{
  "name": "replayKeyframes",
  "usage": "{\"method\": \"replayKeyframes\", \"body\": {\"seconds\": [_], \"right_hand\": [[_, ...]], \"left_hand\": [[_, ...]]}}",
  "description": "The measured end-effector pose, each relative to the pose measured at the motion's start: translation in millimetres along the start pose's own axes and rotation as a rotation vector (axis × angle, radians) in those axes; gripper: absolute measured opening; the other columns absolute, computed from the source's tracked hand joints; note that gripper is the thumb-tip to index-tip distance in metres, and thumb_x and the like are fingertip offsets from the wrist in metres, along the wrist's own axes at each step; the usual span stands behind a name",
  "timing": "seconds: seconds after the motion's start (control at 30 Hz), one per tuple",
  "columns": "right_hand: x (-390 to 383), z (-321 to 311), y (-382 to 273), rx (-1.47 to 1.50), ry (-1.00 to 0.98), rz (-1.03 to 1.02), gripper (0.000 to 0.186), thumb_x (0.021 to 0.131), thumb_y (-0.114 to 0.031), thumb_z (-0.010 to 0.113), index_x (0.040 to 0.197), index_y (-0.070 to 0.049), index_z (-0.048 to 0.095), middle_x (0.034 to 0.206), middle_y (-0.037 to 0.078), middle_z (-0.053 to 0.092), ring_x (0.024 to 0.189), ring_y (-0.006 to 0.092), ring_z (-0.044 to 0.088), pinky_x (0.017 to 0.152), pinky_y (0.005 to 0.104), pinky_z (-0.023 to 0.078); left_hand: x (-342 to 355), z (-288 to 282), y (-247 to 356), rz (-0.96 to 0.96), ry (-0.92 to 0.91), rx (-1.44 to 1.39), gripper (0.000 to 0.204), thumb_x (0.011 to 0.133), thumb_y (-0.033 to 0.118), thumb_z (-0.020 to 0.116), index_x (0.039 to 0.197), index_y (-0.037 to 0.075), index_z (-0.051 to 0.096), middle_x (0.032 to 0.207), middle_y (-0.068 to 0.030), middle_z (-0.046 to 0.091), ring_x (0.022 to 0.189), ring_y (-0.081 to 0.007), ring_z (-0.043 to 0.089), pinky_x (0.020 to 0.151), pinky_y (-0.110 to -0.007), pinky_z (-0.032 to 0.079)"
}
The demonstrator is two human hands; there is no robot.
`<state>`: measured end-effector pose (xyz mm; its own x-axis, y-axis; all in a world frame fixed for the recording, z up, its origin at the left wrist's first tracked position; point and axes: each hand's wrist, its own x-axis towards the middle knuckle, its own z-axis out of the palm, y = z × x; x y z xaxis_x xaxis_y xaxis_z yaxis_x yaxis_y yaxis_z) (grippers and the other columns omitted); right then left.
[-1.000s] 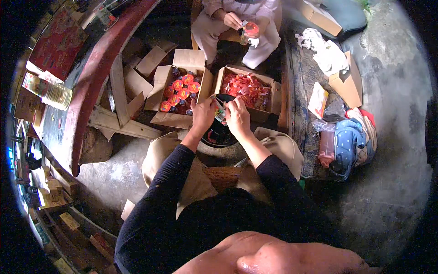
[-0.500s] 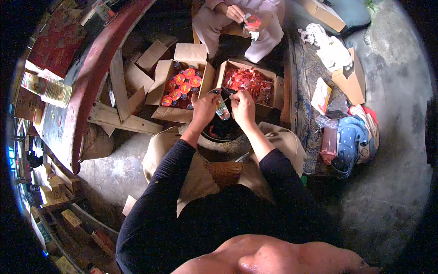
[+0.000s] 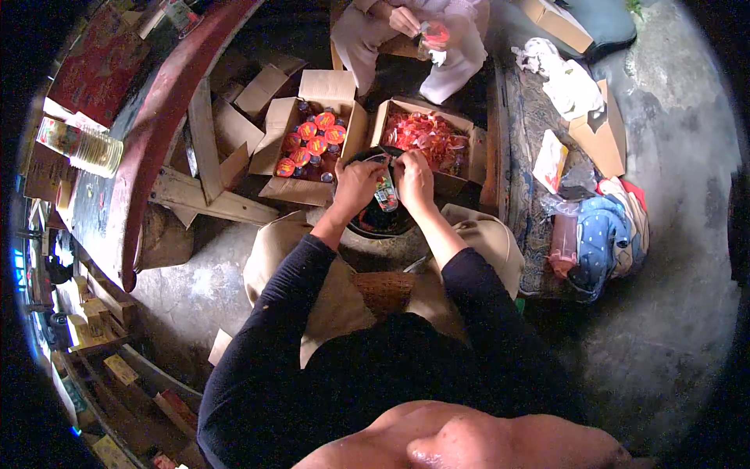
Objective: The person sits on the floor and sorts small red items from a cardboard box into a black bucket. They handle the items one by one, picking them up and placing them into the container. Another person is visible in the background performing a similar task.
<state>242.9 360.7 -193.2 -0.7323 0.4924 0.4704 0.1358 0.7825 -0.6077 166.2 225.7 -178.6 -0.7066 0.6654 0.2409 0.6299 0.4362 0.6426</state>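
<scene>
Between my knees, a clear plastic cup with a green and red print (image 3: 386, 195) hangs tilted over a round dark basin (image 3: 379, 232). My left hand (image 3: 356, 187) is closed, its fingertips gripping the cup's upper end. My right hand (image 3: 414, 181) is closed in a pinch beside that same end; what lies between its fingertips is too small to make out. Just beyond my left hand, an open cardboard box (image 3: 293, 191) holds several dark-filled cups with red lids (image 3: 316, 145). Past my right hand, a second cardboard box (image 3: 447, 185) is heaped with red and clear plastic pieces (image 3: 426, 134).
Across from me sits a person (image 3: 449, 62) with a clear and red plastic item in their hands. A wooden bench (image 3: 160, 94) with stacked cups (image 3: 82, 148) runs along the left. At right, a patterned mat (image 3: 531, 266) bears cloths (image 3: 605, 234) and a small box (image 3: 551, 162).
My hands have drawn closer together at the cup's upper end, my right hand moving slightly up and left. The cup hangs a little lower and more upright.
</scene>
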Motion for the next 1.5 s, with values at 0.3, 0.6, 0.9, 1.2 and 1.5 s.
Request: {"method": "replayKeyframes", "body": {"seconds": [0.3, 0.6, 0.9, 1.2, 1.5], "right_hand": [[2, -12, -12, 0.132, -0.078, -0.032, 0.015, 0.075, 0.004, 0.063, 0.088, -0.001, 0.057, 0.09, 0.016, 0.058, 0.088, 0.0368, 0.059, 0.077, 0.0442, 0.048], [-2, -30, -35, 0.072, -0.026, -0.122, 0.014, 0.078, 0.0, 0.064, 0.088, -0.004, 0.055, 0.083, 0.013, 0.053, 0.083, 0.0326, 0.058, 0.072, 0.0445, 0.049], [3, -12, -13, 0.009, -0.01, -0.026, 0.012, 0.075, 0.002, 0.064, 0.085, 0.0, 0.057, 0.083, 0.018, 0.058, 0.084, 0.0364, 0.059, 0.073, 0.0444, 0.049], [-2, -39, -35, 0.035, -0.003, -0.125, 0.016, 0.075, 0.003, 0.064, 0.086, -0.003, 0.054, 0.083, 0.014, 0.054, 0.085, 0.0335, 0.058, 0.073, 0.0427, 0.05], [-6, -18, -26, -0.12, -0.034, -0.136, 0.008, 0.078, -0.002, 0.06, 0.085, -0.003, 0.056, 0.089, 0.016, 0.054, 0.089, 0.0341, 0.057, 0.075, 0.043, 0.049]], "left_hand": [[8, -2, -5, -0.028, 0.154, -0.208, 0.009, 0.083, 0.007, 0.062, 0.083, -0.002, 0.06, 0.081, -0.023, 0.065, 0.076, -0.0404, 0.064, 0.065, -0.046, 0.05], [12, -4, -14, -0.023, 0.205, 0.121, 0.016, 0.088, 0.017, 0.061, 0.095, 0.006, 0.069, 0.085, -0.015, 0.067, 0.089, -0.0341, 0.064, 0.096, -0.058, 0.032], [-3, 2, 12, 0.084, 0.103, 0.035, 0.016, 0.091, 0.022, 0.059, 0.094, 0.011, 0.071, 0.088, -0.0063, 0.068, 0.093, -0.0257, 0.062, 0.102, -0.059, 0.027], [7, -4, -1, 0.007, 0.095, 0.149, 0.016, 0.089, 0.022, 0.061, 0.093, 0.011, 0.072, 0.089, -0.0043, 0.07, 0.094, -0.0249, 0.063, 0.104, -0.059, 0.027], [2, -1, -4, 0.065, 0.082, 0.146, 0.015, 0.089, 0.021, 0.06, 0.094, 0.013, 0.072, 0.088, -0.0035, 0.07, 0.091, -0.0243, 0.062, 0.104, -0.056, 0.028]]}}
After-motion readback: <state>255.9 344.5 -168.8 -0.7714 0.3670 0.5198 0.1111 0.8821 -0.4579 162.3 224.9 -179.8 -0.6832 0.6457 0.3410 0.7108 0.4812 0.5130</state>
